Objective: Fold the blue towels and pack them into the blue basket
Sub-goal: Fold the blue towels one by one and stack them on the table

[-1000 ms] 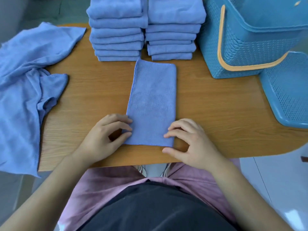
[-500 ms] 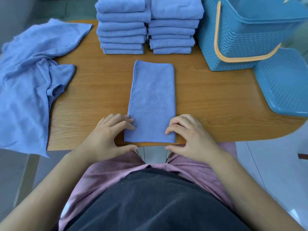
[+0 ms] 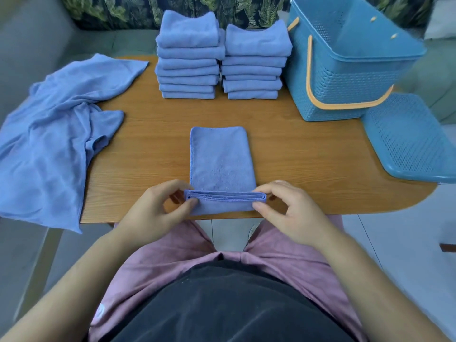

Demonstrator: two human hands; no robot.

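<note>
The blue towel lies as a long narrow strip in the middle of the worktop, with its near end raised off the wood at the front edge. The left hand pinches the near-left corner between thumb and curled fingers. The right hand pinches the near-right corner the same way, so the stacked hems show as a thin layered band between them. It looks like soft, light, limp cloth with a fine nap. It should sag wherever it is unsupported and will not hold a crease by itself, though the nap probably keeps the layers from sliding much. The two near corners, taken through all layers at once, seem the right hold for carrying that end over to the far end; a single-layer pinch would likely let the layers splay. Two stacks of folded towels stand at the back, just beside the blue basket, in whose visible part no towel shows. Unfolded towels drape over the left edge.
</note>
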